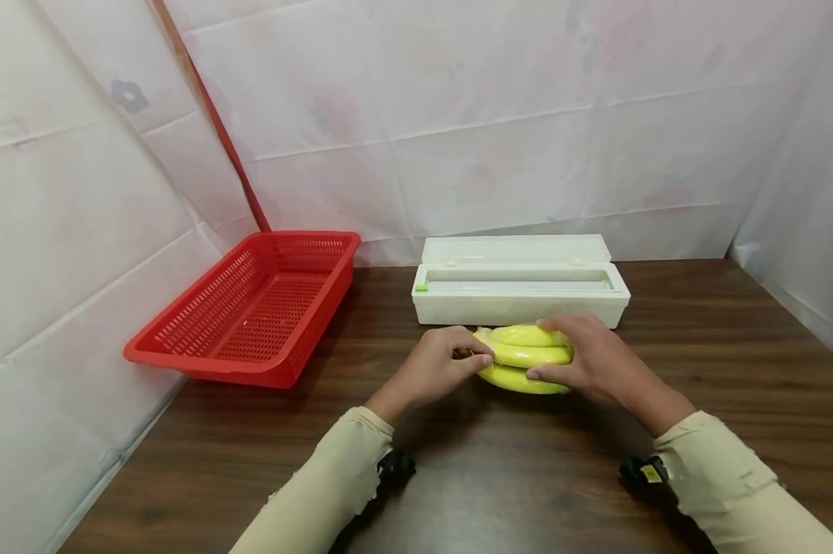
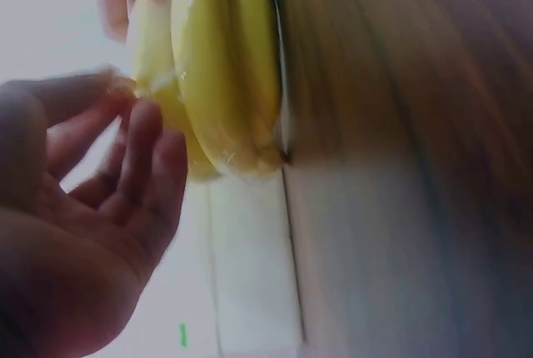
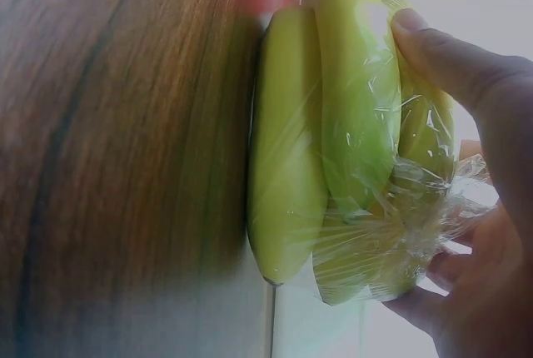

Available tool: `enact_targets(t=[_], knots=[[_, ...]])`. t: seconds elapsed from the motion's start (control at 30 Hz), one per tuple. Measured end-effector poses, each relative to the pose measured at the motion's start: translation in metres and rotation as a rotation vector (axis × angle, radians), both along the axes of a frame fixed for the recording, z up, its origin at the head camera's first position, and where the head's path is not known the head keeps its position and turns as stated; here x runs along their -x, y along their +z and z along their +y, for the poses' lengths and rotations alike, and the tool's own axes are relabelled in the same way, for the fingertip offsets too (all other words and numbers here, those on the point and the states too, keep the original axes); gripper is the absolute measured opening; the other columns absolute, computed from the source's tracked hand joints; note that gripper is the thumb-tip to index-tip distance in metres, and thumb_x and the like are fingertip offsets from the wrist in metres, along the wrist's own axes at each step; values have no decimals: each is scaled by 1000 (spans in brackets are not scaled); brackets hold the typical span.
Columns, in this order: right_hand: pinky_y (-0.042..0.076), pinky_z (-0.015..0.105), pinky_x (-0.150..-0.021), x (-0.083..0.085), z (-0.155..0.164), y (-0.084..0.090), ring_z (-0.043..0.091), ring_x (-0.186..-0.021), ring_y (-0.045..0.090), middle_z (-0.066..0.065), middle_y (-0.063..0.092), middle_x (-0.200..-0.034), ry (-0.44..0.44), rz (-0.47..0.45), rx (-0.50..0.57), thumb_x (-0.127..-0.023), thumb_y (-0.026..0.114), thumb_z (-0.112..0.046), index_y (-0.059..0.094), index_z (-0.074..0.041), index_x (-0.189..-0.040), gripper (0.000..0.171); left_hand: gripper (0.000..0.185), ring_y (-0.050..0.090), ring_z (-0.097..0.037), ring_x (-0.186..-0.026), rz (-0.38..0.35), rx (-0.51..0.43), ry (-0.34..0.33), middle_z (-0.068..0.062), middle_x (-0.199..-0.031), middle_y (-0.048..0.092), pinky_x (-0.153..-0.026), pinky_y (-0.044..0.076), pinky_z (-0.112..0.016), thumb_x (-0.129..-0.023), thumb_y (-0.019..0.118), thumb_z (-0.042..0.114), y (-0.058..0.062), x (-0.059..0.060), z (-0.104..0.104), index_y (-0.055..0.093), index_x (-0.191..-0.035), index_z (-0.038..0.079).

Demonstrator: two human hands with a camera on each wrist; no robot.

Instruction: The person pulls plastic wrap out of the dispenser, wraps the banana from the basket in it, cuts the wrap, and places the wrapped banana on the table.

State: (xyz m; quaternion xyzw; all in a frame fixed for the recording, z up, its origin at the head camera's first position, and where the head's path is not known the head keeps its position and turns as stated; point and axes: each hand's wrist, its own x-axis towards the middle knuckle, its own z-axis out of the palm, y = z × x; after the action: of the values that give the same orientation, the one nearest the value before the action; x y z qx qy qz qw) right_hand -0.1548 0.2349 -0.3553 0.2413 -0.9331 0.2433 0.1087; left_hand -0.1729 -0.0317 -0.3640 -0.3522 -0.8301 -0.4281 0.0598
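Observation:
A bunch of yellow bananas [image 1: 523,358] wrapped in clear cling film lies on the brown table [image 1: 721,385], just in front of a white cling-film dispenser box [image 1: 520,296]. My left hand [image 1: 451,362] pinches the film at the bunch's left end; in the left wrist view its fingers [image 2: 141,137] curl towards the bananas [image 2: 221,67]. My right hand [image 1: 585,358] grips the right end, fingers over the top and thumb on the front. Crumpled film bunches under that hand [image 3: 479,183] around the bananas [image 3: 333,125].
The dispenser's lid stands open against the back wall. A red perforated basket [image 1: 257,308] sits at the left, tilted against the white side wall. White sheeting closes in the table on three sides.

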Motion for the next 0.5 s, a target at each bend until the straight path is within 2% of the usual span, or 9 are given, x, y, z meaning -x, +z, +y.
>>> enact_targets(t=[0.1, 0.23, 0.43, 0.5], knots=[[44, 42, -78, 0, 0, -1, 25, -96, 54, 8, 64, -113, 5, 2, 5, -79, 80, -56, 63, -3, -129, 75, 12, 59, -10, -79, -63, -29, -12, 0, -84, 67, -72, 52, -26, -97, 67, 14, -2, 3, -3, 78, -95, 10], [44, 43, -78, -1, 0, -1, 25, -96, 55, 8, 64, -111, 7, 16, 14, -79, 81, -55, 64, -3, -128, 73, 19, 61, -10, -77, -159, -60, 14, -6, -82, 69, -70, 52, -25, -101, 59, 14, -3, 5, -3, 77, -97, 10], [44, 43, -79, -1, 1, -1, 26, -97, 55, 10, 64, -114, -2, 18, 9, -79, 80, -55, 63, -3, -129, 74, 6, 62, -7, -78, -133, -77, 49, 0, -83, 70, -72, 51, -24, -94, 70, 11, -5, 6, 0, 75, -95, 8], [44, 43, -79, -1, 0, -2, 26, -98, 55, 10, 64, -114, -4, 16, 6, -79, 80, -57, 63, -3, -130, 76, 8, 64, -6, -79, -125, -78, 61, 2, -85, 72, -73, 52, -23, -91, 73, 9, -6, 6, 2, 74, -99, 8]])
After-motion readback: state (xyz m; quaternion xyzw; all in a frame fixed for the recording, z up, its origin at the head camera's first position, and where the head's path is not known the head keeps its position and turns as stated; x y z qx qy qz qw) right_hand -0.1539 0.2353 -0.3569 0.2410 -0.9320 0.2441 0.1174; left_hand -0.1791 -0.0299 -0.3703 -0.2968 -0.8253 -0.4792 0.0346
